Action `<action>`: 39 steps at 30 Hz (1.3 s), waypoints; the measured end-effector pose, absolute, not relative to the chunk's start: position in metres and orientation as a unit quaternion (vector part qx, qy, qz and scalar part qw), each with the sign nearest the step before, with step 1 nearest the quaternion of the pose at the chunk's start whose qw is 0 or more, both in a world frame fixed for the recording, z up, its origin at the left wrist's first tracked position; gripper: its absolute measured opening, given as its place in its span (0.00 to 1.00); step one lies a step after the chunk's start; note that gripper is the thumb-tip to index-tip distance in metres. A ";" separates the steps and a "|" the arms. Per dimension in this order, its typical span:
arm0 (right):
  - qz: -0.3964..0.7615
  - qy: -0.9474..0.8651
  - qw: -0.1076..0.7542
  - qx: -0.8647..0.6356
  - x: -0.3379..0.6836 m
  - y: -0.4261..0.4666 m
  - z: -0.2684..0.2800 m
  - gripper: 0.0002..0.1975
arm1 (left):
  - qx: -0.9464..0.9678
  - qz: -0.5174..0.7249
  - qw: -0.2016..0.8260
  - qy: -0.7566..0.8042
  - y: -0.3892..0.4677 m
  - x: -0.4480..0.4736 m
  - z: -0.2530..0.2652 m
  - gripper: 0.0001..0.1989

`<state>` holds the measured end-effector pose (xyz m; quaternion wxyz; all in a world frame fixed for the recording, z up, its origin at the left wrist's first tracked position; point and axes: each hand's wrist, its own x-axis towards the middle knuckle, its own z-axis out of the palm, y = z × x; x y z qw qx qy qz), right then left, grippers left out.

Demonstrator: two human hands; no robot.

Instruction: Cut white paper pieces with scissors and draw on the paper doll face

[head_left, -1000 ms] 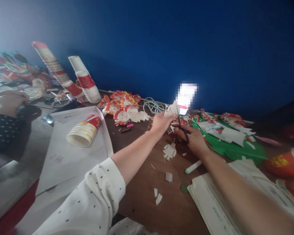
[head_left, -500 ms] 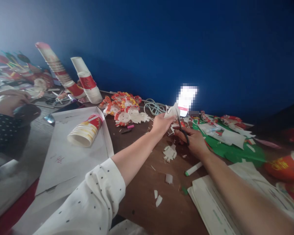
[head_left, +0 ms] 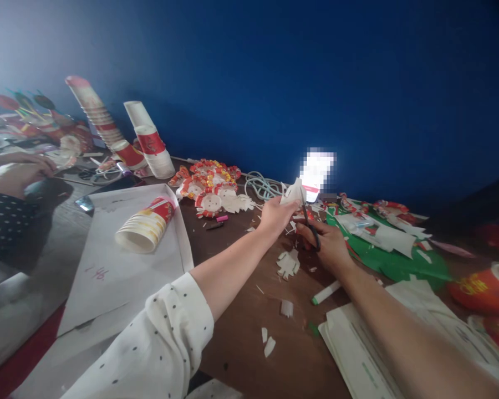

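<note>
My left hand (head_left: 276,214) pinches a small piece of white paper (head_left: 293,192) above the brown table (head_left: 237,310). Dark-handled scissors (head_left: 310,220) are in my right hand (head_left: 329,244), with the fingers wrapped round the handles. The blades point up and away from me, against the right side of the paper; how far apart they are I cannot tell. Below my hands lies a white paper cutout (head_left: 288,264) with a jagged edge. A bright, pixelated phone screen (head_left: 316,172) stands just behind the paper.
Red-and-white cutouts (head_left: 210,188) and a coiled cable (head_left: 263,185) lie near the wall. Stacked paper cups (head_left: 152,144) stand left. Nested cups (head_left: 145,226) lie on a white box lid (head_left: 91,299). A marker (head_left: 326,292), green sheet (head_left: 419,269) and another person's hand (head_left: 19,174) flank my arms.
The view has shifted slightly. The paper in my left hand has tilted a little, and the scissors stay against it in my right hand.
</note>
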<state>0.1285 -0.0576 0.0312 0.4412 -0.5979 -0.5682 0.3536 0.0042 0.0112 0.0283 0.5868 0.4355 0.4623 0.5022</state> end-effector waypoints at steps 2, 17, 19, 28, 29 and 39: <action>0.357 -0.567 0.443 -0.595 0.128 -0.058 0.032 0.21 | 0.468 0.504 0.566 0.455 0.011 0.004 0.026 0.14; 0.358 -0.564 0.448 -0.594 0.126 -0.059 0.034 0.20 | 0.476 0.488 0.561 0.470 0.007 0.001 0.030 0.14; 0.359 -0.559 0.450 -0.597 0.125 -0.059 0.034 0.21 | 0.482 0.490 0.554 0.470 0.007 0.000 0.032 0.14; 0.382 -0.557 0.444 -0.589 0.127 -0.057 0.029 0.27 | 0.491 0.528 0.535 0.440 0.011 -0.002 0.027 0.13; 0.388 -0.558 0.445 -0.583 0.128 -0.057 0.028 0.27 | 0.495 0.526 0.533 0.442 0.011 -0.002 0.027 0.13; 0.420 -0.553 0.448 -0.564 0.133 -0.055 0.025 0.22 | 0.524 0.493 0.535 0.442 0.005 0.001 0.030 0.15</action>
